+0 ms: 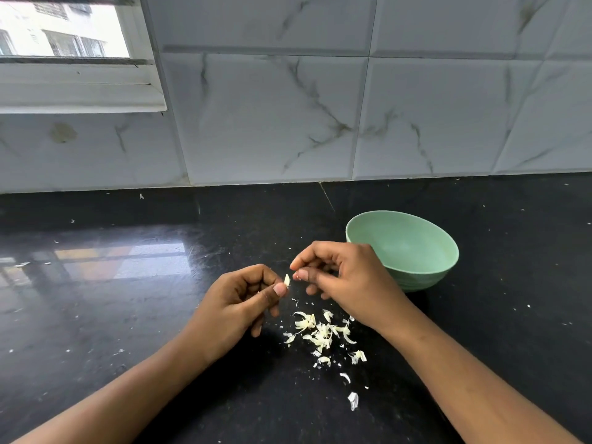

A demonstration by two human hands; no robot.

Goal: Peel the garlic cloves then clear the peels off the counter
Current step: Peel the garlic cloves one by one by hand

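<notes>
My left hand (238, 301) pinches a small pale garlic clove (287, 279) between thumb and forefinger, a little above the black counter (128, 315). My right hand (339, 280) hovers just to the clove's right, thumb and forefinger tips pressed together beside it; a tiny bit of peel may sit between them, too small to tell. A scatter of white garlic peels (320, 336) lies on the counter below both hands, with stray pieces trailing toward me.
A pale green bowl (416, 251) stands on the counter right behind my right hand; its visible inside looks empty. A marble-tiled wall (288, 123) backs the counter, and a window (64, 33) sits at the upper left. Tiny peel crumbs speckle the surface.
</notes>
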